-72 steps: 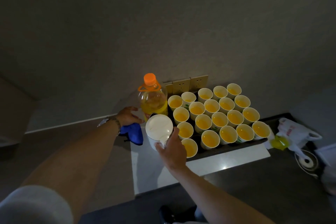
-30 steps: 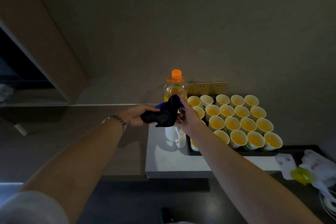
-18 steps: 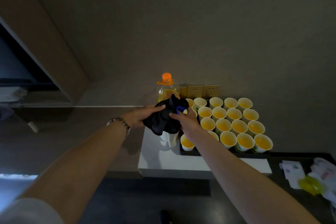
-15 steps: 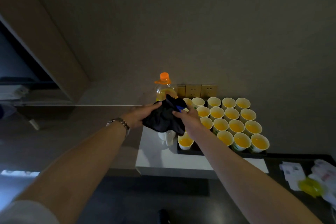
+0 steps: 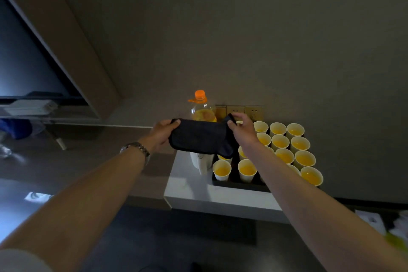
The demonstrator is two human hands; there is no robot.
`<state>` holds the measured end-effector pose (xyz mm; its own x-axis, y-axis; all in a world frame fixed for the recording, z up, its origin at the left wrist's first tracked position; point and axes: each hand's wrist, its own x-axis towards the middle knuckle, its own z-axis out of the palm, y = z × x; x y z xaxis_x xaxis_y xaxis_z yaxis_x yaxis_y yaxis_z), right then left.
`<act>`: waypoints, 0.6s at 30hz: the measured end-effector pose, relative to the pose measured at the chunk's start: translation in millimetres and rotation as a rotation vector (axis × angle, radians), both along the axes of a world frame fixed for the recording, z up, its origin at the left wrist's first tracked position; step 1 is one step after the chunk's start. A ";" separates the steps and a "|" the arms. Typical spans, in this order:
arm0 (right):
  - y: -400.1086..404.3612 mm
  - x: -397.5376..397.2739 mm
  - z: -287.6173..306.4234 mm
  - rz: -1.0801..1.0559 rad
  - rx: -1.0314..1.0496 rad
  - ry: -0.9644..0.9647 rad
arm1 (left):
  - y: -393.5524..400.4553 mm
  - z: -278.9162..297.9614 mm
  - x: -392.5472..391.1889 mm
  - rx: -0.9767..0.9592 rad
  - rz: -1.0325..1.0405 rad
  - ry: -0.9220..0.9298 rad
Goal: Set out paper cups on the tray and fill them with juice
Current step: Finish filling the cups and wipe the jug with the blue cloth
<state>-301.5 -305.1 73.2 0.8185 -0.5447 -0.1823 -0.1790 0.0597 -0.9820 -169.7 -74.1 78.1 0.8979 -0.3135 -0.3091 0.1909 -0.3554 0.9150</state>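
Fingers of left hand [image 5: 162, 131] and right hand [image 5: 241, 127] pinch opposite ends of a dark cloth [image 5: 202, 138], stretched above the tray [image 5: 234, 183]. Paper cups [image 5: 247, 170] stand filled w/ juice. Filling looks done, probably cleanup; next: fold or wipe clear of rims.

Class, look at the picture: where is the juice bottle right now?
In the head view, the juice bottle stands upright against the wall, left of the tray, behind the dark cloth.

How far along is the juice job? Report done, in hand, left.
Done: the paper cups visible on the black tray hold orange juice. In hand: left hand and right hand stretch a dark cloth. Left: no unfilled cup shows; some are hidden.
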 end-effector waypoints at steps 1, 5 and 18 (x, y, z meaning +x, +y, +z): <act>-2.1 -0.7 2.0 0.000 -0.004 -0.004 | 1.0 0.7 0.3 -0.020 0.014 0.000; -13.6 -3.4 10.3 -0.008 -0.030 -0.001 | 4.3 4.4 5.2 -0.021 0.029 -0.050; -35.1 12.7 44.4 -0.150 -0.332 0.114 | 16.3 53.5 24.2 0.190 -0.286 -0.266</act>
